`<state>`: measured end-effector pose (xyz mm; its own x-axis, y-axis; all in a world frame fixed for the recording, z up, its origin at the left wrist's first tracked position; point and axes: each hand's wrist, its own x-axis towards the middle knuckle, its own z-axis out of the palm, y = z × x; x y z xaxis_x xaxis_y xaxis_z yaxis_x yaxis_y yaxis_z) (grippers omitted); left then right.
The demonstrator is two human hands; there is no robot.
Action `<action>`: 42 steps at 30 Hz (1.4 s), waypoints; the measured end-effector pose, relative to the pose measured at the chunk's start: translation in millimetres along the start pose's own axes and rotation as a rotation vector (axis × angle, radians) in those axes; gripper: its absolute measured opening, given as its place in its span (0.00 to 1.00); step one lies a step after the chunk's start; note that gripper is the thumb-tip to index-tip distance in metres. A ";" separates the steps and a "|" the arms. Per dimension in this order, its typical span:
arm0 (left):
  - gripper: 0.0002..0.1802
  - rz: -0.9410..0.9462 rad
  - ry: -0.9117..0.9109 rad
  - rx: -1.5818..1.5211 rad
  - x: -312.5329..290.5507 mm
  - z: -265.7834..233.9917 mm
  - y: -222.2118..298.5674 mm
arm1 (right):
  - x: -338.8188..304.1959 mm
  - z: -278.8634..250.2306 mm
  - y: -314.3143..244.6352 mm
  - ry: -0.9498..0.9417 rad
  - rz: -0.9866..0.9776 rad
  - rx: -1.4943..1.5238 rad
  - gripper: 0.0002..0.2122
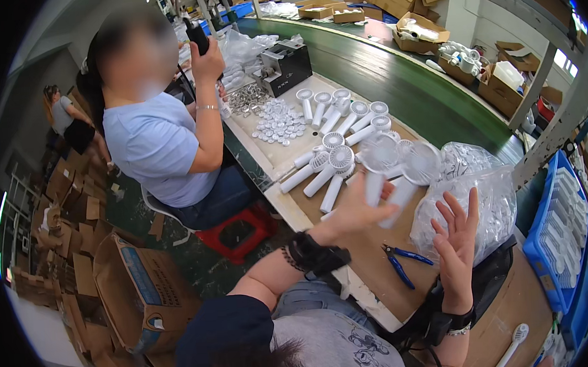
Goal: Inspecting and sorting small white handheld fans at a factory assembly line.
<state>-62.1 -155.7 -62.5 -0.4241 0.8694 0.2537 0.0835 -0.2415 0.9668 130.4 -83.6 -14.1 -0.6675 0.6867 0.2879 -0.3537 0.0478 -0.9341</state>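
Note:
My left hand [360,212] reaches over the table with its fingers around the handles of two white handheld fans, smeared by motion. One fan [380,155] stands nearer the pile, and the other fan [419,164] is beside it on the right. My right hand [456,244] is raised with its fingers spread and holds nothing. It is close to a clear plastic bag [473,203] with crumpled wrapping. Several more white handheld fans [340,160] lie in rows left of and beyond my left hand. Blue-handled cutting pliers [399,271] rest on the table between my hands.
Across the table corner a co-worker [156,138] sits holding a black tool [197,36]. Small round white parts [280,122] and a black box [287,68] lie near them. A green conveyor belt [395,76] runs behind; a blue crate [556,235] stands right, a carton [145,287] left.

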 end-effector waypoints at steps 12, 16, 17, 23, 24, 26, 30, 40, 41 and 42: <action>0.35 -0.242 0.278 0.453 73.3 -218.4 -49.0 | 2.0 -9.9 1.3 -0.012 0.039 0.005 0.35; 0.35 -0.316 0.164 0.437 76.7 -236.8 -68.6 | 3.3 -11.3 3.0 -0.014 0.077 0.027 0.34; 0.35 -0.318 0.160 0.434 79.1 -237.7 -70.2 | 3.4 -11.1 2.8 -0.019 0.081 0.028 0.34; 0.36 -0.426 -0.031 0.488 97.3 -241.4 -65.6 | 4.5 -14.0 4.1 -0.077 0.084 0.071 0.30; 0.36 -0.430 -0.068 0.490 98.7 -241.7 -64.4 | 4.5 -13.4 4.3 -0.072 0.085 0.072 0.30; 0.37 -0.441 -0.100 0.498 102.5 -238.1 -66.1 | 4.4 -12.2 4.2 -0.044 0.100 0.063 0.31; 0.39 -0.454 -0.138 0.522 108.6 -238.8 -73.1 | 6.5 -12.8 4.6 -0.038 0.113 0.051 0.31; 0.38 -0.290 0.020 0.621 96.7 -243.1 -90.2 | 1.7 -14.0 4.9 -0.052 0.131 0.051 0.31; 0.38 -0.287 0.005 0.613 98.4 -242.4 -92.1 | 0.2 -14.9 4.7 -0.052 0.135 0.063 0.31; 0.38 -0.242 0.011 0.711 104.0 -241.5 -95.6 | -0.7 -16.6 4.9 -0.040 0.137 0.070 0.31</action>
<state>-332.0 -146.4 -135.8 -0.5134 0.8574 0.0354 0.5477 0.2957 0.7827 140.0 -71.8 -22.4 -0.7381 0.6535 0.1679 -0.3011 -0.0964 -0.9487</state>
